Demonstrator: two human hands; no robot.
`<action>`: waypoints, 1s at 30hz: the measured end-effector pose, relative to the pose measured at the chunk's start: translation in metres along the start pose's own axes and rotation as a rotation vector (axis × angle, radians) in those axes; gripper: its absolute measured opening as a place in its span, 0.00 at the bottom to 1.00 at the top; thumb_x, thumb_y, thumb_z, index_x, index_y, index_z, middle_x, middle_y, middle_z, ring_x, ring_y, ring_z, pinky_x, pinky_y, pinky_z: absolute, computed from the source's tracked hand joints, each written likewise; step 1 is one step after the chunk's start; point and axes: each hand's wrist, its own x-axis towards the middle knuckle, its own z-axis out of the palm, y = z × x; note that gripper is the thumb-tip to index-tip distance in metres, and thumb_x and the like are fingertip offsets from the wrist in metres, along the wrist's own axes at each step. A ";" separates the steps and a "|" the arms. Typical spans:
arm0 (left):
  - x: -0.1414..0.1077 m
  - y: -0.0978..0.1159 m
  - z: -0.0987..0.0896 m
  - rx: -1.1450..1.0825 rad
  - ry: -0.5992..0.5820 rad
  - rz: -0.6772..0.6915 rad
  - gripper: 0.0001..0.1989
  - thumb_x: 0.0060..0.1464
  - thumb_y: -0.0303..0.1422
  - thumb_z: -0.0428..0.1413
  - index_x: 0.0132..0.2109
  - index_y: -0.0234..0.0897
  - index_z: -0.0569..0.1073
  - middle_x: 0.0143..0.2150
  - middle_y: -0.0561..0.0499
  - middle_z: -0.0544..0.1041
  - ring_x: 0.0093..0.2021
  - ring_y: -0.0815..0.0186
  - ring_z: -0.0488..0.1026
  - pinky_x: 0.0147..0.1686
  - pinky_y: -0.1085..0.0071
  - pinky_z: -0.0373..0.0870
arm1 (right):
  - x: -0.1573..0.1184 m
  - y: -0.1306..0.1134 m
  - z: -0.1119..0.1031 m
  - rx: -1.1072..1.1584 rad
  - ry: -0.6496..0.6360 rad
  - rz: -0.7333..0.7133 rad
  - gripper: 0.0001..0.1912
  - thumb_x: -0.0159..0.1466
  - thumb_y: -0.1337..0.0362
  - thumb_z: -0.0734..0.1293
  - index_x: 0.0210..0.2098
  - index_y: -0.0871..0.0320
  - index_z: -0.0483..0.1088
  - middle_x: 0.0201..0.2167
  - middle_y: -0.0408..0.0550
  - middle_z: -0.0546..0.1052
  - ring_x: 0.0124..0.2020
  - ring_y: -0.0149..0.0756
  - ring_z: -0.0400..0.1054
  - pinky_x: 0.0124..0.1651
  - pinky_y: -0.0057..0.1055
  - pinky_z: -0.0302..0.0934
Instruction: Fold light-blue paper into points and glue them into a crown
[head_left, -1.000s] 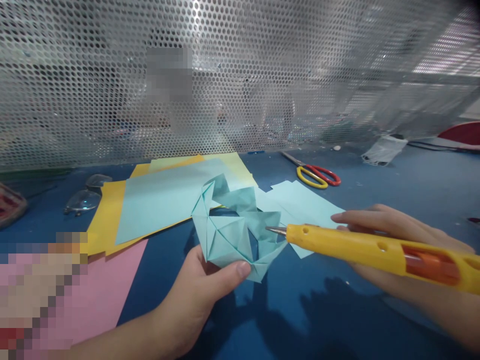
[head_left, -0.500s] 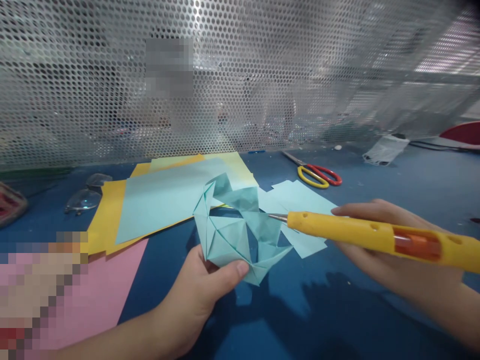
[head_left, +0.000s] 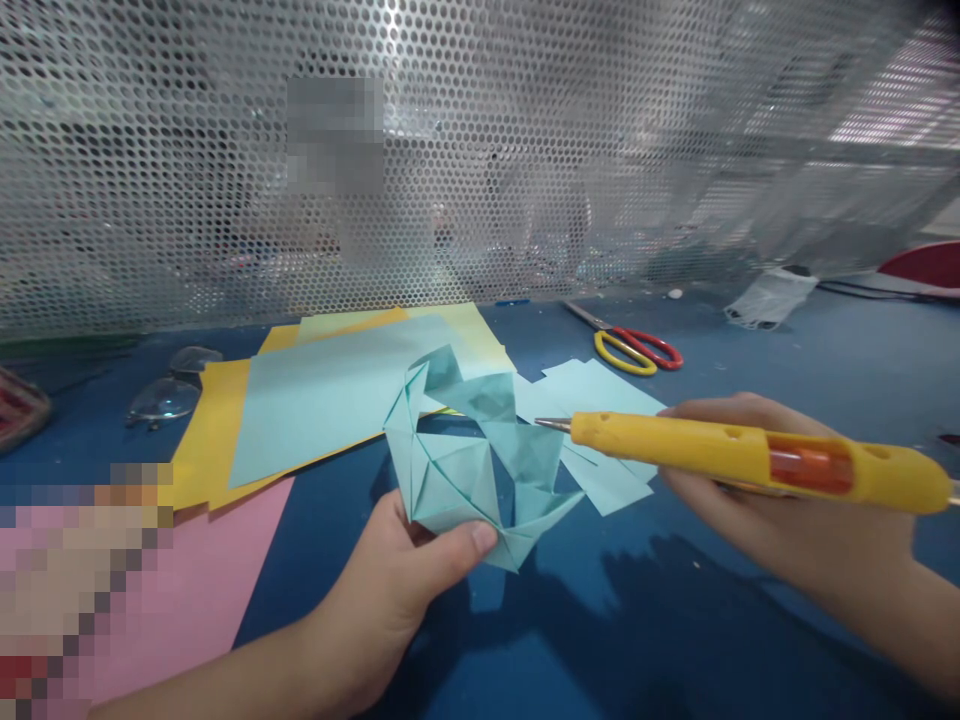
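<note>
My left hand [head_left: 409, 590] is closed on the lower edge of a light blue folded-paper model [head_left: 454, 480], thumb on the near side. The model is made of joined triangular facets with open gaps between them. A yellow hot glue gun [head_left: 675, 445] with a metal nozzle and an orange see-through window lies across my right hand [head_left: 795, 540], which grips it from below; most of those fingers are hidden. Its nozzle points left, close to the upper right flaps of the model; I cannot tell whether it touches them.
Behind the model lie blue sheets [head_left: 337, 390], yellow sheets [head_left: 225, 430] and small blue papers [head_left: 600, 400]. Scissors [head_left: 630, 350], eyeglasses [head_left: 163, 400], pink paper [head_left: 202, 580] and a white crumpled item [head_left: 772, 298] rest on the blue table [head_left: 600, 650]. A perforated metal screen [head_left: 480, 150] stands behind.
My right hand and the glue gun have shifted slightly up and left, so the gun's rear end now shows. The paper model and my left hand have barely moved.
</note>
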 end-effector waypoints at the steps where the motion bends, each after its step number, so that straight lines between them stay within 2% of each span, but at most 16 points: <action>1: 0.000 0.000 0.000 -0.003 -0.001 -0.004 0.11 0.42 0.37 0.68 0.28 0.39 0.75 0.25 0.58 0.66 0.28 0.72 0.61 0.31 0.79 0.64 | 0.000 0.000 0.000 -0.004 -0.007 0.005 0.07 0.59 0.56 0.62 0.34 0.50 0.68 0.24 0.42 0.75 0.22 0.38 0.72 0.21 0.33 0.64; 5: -0.002 0.001 0.001 -0.015 0.003 -0.008 0.11 0.42 0.36 0.69 0.27 0.39 0.74 0.24 0.58 0.66 0.27 0.73 0.61 0.31 0.80 0.65 | -0.002 -0.001 0.000 -0.007 -0.058 0.031 0.07 0.59 0.56 0.62 0.35 0.50 0.68 0.26 0.43 0.75 0.24 0.40 0.73 0.23 0.35 0.66; 17: -0.002 0.001 0.002 -0.054 -0.010 -0.015 0.09 0.41 0.34 0.69 0.28 0.38 0.77 0.23 0.57 0.70 0.27 0.73 0.66 0.30 0.80 0.67 | 0.000 -0.001 0.000 0.013 -0.048 0.017 0.07 0.58 0.57 0.64 0.34 0.50 0.69 0.25 0.41 0.76 0.21 0.37 0.72 0.21 0.32 0.65; 23: -0.003 0.004 0.006 -0.139 0.002 0.003 0.09 0.40 0.33 0.71 0.31 0.43 0.79 0.29 0.58 0.76 0.31 0.74 0.72 0.36 0.81 0.70 | -0.002 -0.003 0.000 0.036 -0.035 0.053 0.07 0.58 0.55 0.63 0.34 0.49 0.69 0.24 0.41 0.75 0.19 0.37 0.70 0.20 0.33 0.63; 30: -0.005 0.007 0.008 -0.165 -0.003 0.013 0.09 0.41 0.31 0.70 0.32 0.43 0.80 0.29 0.58 0.77 0.34 0.73 0.73 0.37 0.80 0.70 | -0.002 0.000 0.000 0.051 -0.048 0.025 0.07 0.57 0.56 0.64 0.34 0.50 0.69 0.24 0.40 0.75 0.21 0.36 0.71 0.20 0.31 0.64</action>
